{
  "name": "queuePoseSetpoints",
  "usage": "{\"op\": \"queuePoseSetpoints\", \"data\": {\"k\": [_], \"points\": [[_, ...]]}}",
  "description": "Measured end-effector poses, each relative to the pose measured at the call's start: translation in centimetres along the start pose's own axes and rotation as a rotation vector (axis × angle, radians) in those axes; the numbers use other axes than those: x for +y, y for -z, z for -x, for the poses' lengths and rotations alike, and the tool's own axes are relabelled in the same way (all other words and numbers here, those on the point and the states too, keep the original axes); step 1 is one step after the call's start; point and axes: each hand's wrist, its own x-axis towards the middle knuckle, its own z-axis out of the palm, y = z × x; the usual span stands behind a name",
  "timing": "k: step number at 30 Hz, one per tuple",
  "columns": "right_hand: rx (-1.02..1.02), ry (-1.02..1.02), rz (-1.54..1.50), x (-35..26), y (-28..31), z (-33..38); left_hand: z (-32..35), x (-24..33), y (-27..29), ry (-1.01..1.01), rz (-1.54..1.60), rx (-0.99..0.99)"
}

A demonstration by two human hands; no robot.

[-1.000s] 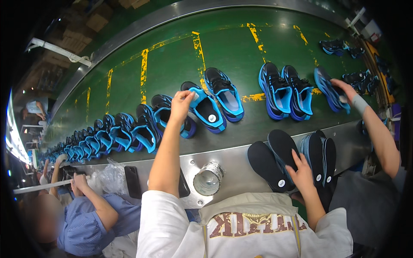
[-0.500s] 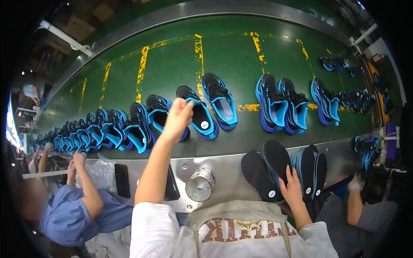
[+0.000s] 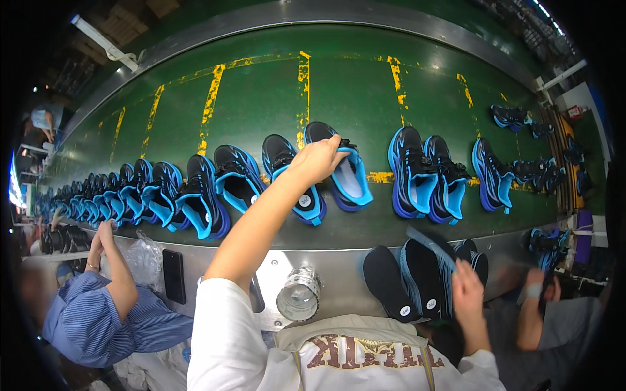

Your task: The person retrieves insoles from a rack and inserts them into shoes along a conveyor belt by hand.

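Note:
My left hand [image 3: 321,158] reaches over the belt, closed at the tongue and lace area of a black and blue sneaker [image 3: 354,179] with a pale inside. Beside it on the left is a sneaker [image 3: 306,203] with a dark insole and a round white sticker at its heel. My right hand [image 3: 467,290] grips an insole [image 3: 432,246], black with a blue edge, tilted up over the stacks and slightly blurred. Under and beside it, black insoles [image 3: 387,281] with round white stickers lie in overlapping stacks on the metal ledge; my right hand covers part of them.
A long row of sneakers [image 3: 160,192] runs left along the green belt [image 3: 261,98]; more sneakers [image 3: 414,179] stand right. On the metal ledge are a glass jar [image 3: 300,296] and a phone [image 3: 173,276]. A co-worker in blue stripes [image 3: 107,306] sits left; another person's arm [image 3: 531,313] shows right.
My left hand has moved right, from above the stickered sneaker to the pale-lined one. My right hand has gone from resting on the insoles to lifting one. Sneakers left of centre have shifted slightly left.

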Motion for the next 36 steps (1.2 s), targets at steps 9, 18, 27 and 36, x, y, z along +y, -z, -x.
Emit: {"op": "queuePoseSetpoints", "data": {"k": [9, 18, 27, 36], "points": [[-0.672, -0.126, -0.19, -5.8, -5.1, -15.1, 1.0, -0.5, -6.7, 0.481, 0.876, 0.074], [-0.45, 0.442, 0.435, -3.2, -15.9, -14.2, 1.2, 0.8, -5.1, 0.467, 0.943, -0.095], [-0.58, 0.267, 0.437, -4.7, -11.2, -14.4, 1.1, 3.6, -6.0, 0.387, 0.764, 0.127], [-0.425, 0.654, 0.433, -1.3, -16.4, -15.2, 1.0, 3.3, -6.9, 0.537, 0.931, 0.135]]}}
